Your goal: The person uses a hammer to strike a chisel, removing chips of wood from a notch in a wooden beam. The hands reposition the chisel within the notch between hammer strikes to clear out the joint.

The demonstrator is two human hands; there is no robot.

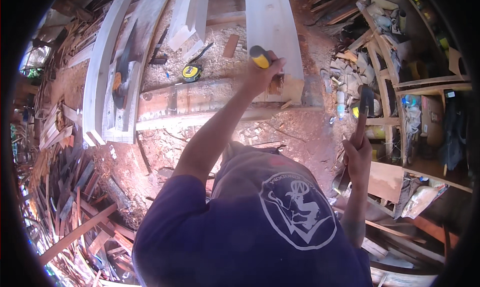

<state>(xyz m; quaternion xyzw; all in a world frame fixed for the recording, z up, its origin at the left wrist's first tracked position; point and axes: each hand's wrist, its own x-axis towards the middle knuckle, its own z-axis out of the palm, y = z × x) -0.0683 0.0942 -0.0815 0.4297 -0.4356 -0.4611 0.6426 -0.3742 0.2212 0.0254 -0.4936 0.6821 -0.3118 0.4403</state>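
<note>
My left hand [269,73] is closed round the yellow and black handle of a chisel [260,57]. It is held over the near end of a wide pale plank [274,22], and the blade is mostly hidden. Just beside the hand, a darker rough cut [275,85] shows in the plank. Off to the right, my right hand [358,159] grips a hammer [366,98] by its wooden handle, with the dark head raised and apart from the chisel. Under the plank's near end runs a thick timber beam [190,98].
A yellow tape measure [192,73] and a small brown wood block [230,46] lie among shavings. A hand plane [119,84] rests on boards at left. Wood scraps [75,187] pile up lower left. Cluttered wooden shelves [425,87] stand at right.
</note>
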